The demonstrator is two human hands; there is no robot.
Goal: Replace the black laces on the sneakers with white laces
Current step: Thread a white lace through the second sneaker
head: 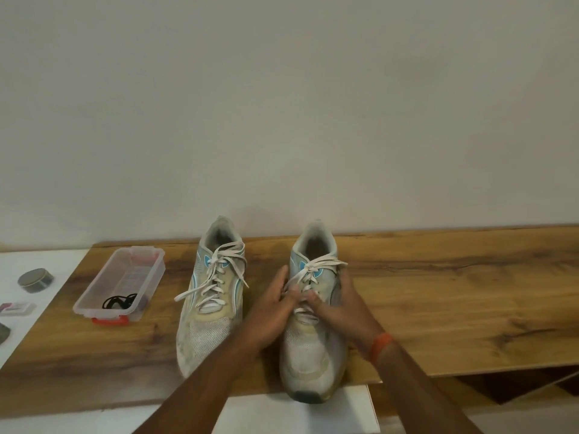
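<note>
Two worn white sneakers with blue marks stand side by side on a wooden table (438, 302), heels toward the wall. The left sneaker (208, 311) carries a white lace with loose ends trailing to both sides. The right sneaker (313, 349) also carries a white lace (316, 267), knotted near the top. My left hand (275, 303) grips the right sneaker's left side and my right hand (340, 303) grips its right side, thumbs pressing on the lacing. Black laces (119, 301) lie coiled in a clear plastic box (94, 292) at the left.
The box has red clips and stands left of the sneakers. Further left, on a white surface, sit a round grey tin (35, 279) and small flat items (17, 307). The right sneaker's toe overhangs the table's front edge. The wall rises directly behind the table.
</note>
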